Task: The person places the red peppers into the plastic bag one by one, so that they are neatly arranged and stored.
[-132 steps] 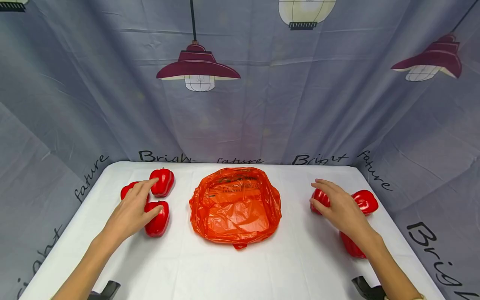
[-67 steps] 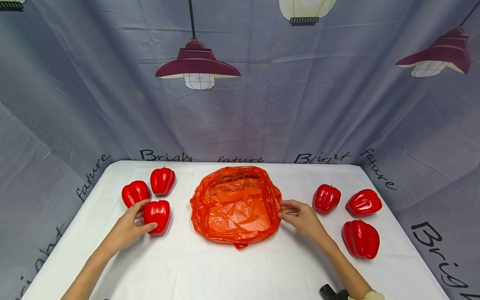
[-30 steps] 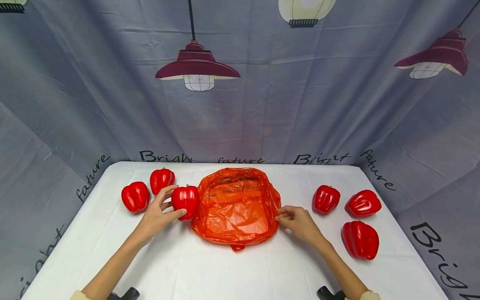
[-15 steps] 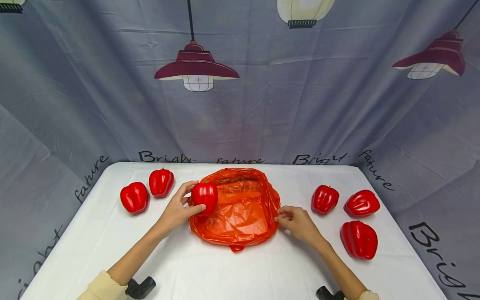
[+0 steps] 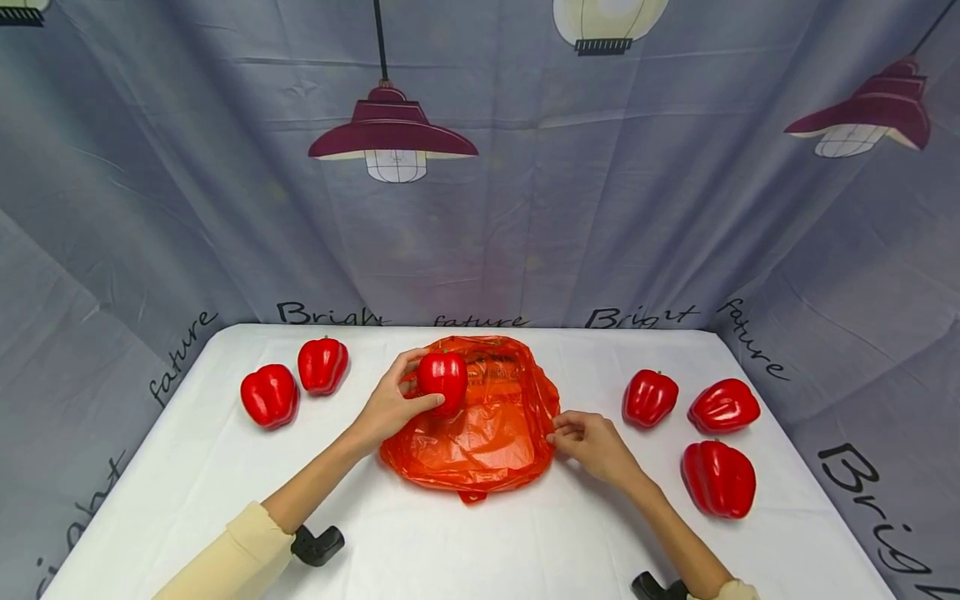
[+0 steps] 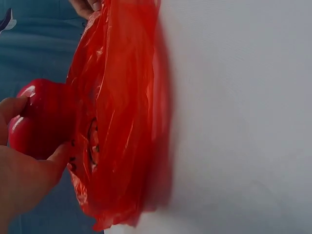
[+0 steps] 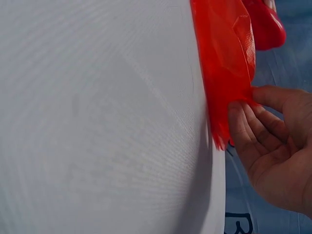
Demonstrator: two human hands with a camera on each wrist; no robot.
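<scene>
A glossy red bell pepper (image 5: 442,383) is gripped by my left hand (image 5: 393,404), thumb in front and fingers behind. It is over the left part of an open orange plastic bag (image 5: 480,450), whose mouth faces up. In the left wrist view the pepper (image 6: 46,119) is at the height of the bag's rim. My right hand (image 5: 596,446) pinches the bag's right edge between thumb and fingers; the right wrist view shows the thin plastic (image 7: 226,63) caught at the fingertips.
Two red bell peppers, one nearer (image 5: 270,397) and one farther (image 5: 322,366), lie on the left of the white table (image 5: 450,550). Three more peppers (image 5: 718,479) lie on the right. A grey printed curtain (image 5: 480,233) surrounds the table's back and sides.
My left hand has picked up the nearest left pepper and carried it right, over the bag. My right hand has come from the right-hand peppers to the bag's edge and holds it.
</scene>
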